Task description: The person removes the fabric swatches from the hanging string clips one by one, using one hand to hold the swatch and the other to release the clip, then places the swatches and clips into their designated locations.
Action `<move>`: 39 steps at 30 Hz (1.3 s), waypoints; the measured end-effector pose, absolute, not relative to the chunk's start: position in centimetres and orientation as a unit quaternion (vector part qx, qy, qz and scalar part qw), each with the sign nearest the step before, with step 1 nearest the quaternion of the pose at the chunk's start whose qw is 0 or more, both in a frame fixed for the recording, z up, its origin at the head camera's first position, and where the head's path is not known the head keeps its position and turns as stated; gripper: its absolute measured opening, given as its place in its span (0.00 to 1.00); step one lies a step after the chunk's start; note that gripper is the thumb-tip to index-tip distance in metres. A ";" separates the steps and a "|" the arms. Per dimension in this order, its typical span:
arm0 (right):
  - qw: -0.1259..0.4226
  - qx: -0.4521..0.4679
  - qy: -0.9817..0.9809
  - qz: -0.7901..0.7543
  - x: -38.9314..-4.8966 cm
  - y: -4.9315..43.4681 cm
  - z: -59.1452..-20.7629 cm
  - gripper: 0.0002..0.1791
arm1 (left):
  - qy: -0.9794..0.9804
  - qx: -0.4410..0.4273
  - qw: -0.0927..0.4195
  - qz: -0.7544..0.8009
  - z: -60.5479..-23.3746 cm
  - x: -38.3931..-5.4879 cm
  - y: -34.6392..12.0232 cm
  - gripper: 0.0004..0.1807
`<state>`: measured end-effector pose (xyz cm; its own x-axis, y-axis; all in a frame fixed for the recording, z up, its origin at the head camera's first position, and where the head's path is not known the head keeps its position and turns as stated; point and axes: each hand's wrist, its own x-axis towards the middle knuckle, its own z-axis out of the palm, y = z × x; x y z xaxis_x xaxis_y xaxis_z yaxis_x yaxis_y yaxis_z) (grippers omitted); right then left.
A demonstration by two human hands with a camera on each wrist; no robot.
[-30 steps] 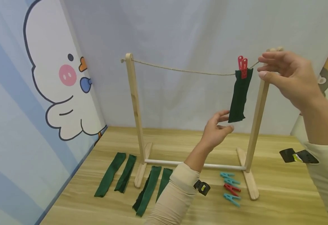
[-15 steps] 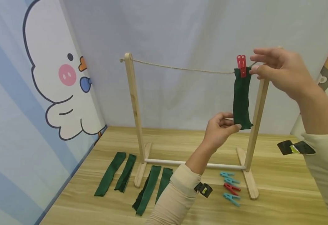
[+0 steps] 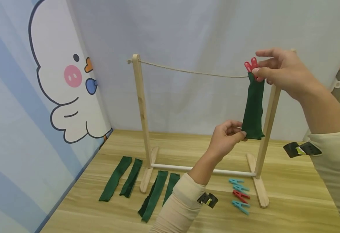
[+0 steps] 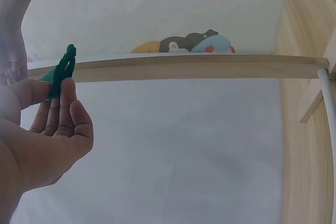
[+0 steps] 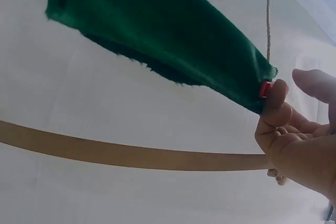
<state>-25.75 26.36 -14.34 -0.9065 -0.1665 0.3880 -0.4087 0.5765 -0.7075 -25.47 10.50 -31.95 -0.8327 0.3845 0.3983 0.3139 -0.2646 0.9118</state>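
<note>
A dark green fabric strip [image 3: 253, 108] hangs folded over the rope [image 3: 193, 72] near the rack's right post [image 3: 267, 129]. A red clothespin [image 3: 247, 66] clips its top edge, handles up. My left hand [image 3: 223, 137] pinches the strip's lower left corner between thumb and fingers; the left wrist view shows the fabric edge [image 4: 65, 72] in that pinch. Up at the rope, my right hand [image 3: 283, 72] pinches the clothespin's lower part with the fabric, its index finger raised apart. In the right wrist view, a bit of the red clothespin [image 5: 265, 89] shows beside the fingertip.
Several green strips [image 3: 115, 179] lie on the wooden table [image 3: 82, 207] at left, one partly behind my left sleeve. Blue clothespins [image 3: 240, 206] and a red one [image 3: 241, 195] lie by the rack's right foot [image 3: 260, 192]. A white bar [image 3: 172, 167] joins the rack's feet.
My right hand has moved left from beside the post onto the clothespin and the strip's top. My left hand has taken hold of the strip's lower corner and drawn it down slightly.
</note>
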 end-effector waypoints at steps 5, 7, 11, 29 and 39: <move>0.163 0.153 -0.862 0.455 -25.2 26.1 -14.3 0.30 | 0.607 0.289 0.024 0.740 -32.0 -25.5 10.2 0.10; 0.179 0.160 -0.858 0.455 -24.8 26.1 -14.3 0.28 | 0.606 0.289 0.026 0.740 -31.9 -25.4 10.2 0.10; 0.209 0.187 -0.869 0.408 -24.0 26.5 -14.2 0.23 | 0.611 0.285 0.027 0.738 -32.0 -25.3 10.0 0.10; 0.326 0.214 -0.893 0.223 -24.5 27.4 -15.6 0.16 | 0.608 0.288 0.018 0.739 -32.5 -25.5 9.6 0.10; 0.340 0.219 -0.887 0.224 -24.4 27.4 -15.8 0.16 | 0.610 0.281 0.016 0.741 -32.6 -25.5 9.4 0.09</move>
<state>-24.42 27.44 -15.83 -0.6733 -0.2352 0.7010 -0.5404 0.8036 -0.2494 -25.47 9.39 -32.56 -0.8419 0.3665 0.3961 0.3184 -0.2553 0.9129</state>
